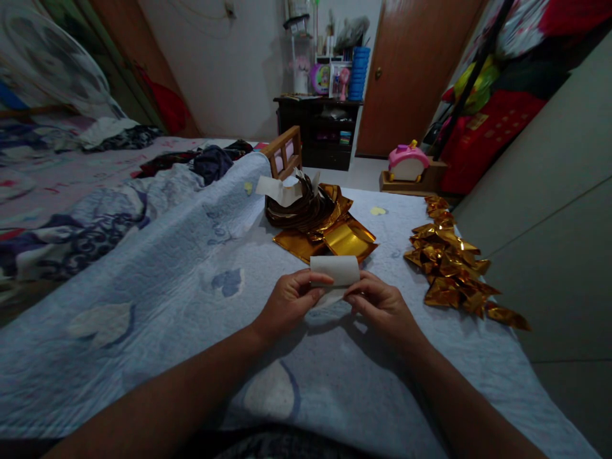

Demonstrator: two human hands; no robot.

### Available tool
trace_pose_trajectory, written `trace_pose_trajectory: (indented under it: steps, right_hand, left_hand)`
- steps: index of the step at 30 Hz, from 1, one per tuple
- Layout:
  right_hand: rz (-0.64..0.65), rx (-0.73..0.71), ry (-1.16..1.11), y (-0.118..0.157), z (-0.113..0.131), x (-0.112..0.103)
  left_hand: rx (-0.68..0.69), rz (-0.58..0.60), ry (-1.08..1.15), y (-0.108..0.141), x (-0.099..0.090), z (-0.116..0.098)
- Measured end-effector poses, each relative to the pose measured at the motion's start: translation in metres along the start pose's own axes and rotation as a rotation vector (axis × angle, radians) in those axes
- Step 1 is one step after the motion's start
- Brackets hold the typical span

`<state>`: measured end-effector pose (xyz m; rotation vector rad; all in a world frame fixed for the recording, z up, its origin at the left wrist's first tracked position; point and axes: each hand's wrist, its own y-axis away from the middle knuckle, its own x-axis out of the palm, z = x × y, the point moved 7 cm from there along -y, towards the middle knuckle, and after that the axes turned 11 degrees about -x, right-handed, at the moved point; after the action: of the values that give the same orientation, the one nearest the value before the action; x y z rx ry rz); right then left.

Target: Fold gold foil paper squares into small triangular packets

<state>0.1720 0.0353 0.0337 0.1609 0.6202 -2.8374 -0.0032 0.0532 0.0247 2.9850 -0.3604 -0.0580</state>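
No word, brand or number can be read. Faint letter-like marks on the blue quilt [182, 280], red marks on the pink sheet [119, 164] and a small pale label [479, 125] on the red case [509, 131] are too blurred to make out.

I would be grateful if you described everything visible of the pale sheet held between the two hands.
The off-white, matte, paper-like sheet is bent over crosswise, its upper part a smooth, curved band and a flap showing below. No print is visible on it. The left hand pinches its left side and the right hand its lower right corner. It sits over the light blue quilted cover, just nearer than the shiny gold foil sheets; whether it touches them is unclear.
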Motion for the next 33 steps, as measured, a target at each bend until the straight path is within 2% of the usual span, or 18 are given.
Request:
trace_pose_trajectory:
  steps: [11,14,22,28,33]
  right_hand:
    - [-0.213,0.144,-0.173,0.006,-0.015,-0.005]
    - [-0.221,0.147,-0.192,0.006,-0.016,-0.004]
    - [-0.240,0.071,-0.287,0.003,-0.013,0.002]
    - [-0.192,0.091,-0.326,0.002,-0.011,0.006]
    - [-0.092,0.140,-0.196,0.002,-0.010,0.005]
  left_hand:
    - [0.057,0.196,0.064,0.006,0.008,-0.005]
    - [0.031,0.148,0.026,0.004,0.010,0.000]
    - [-0.035,0.033,0.185,-0.002,0.011,0.007]
    - [-0.084,0.039,0.267,-0.004,0.012,0.011]
    - [-0.099,0.044,0.293,-0.004,0.014,0.014]
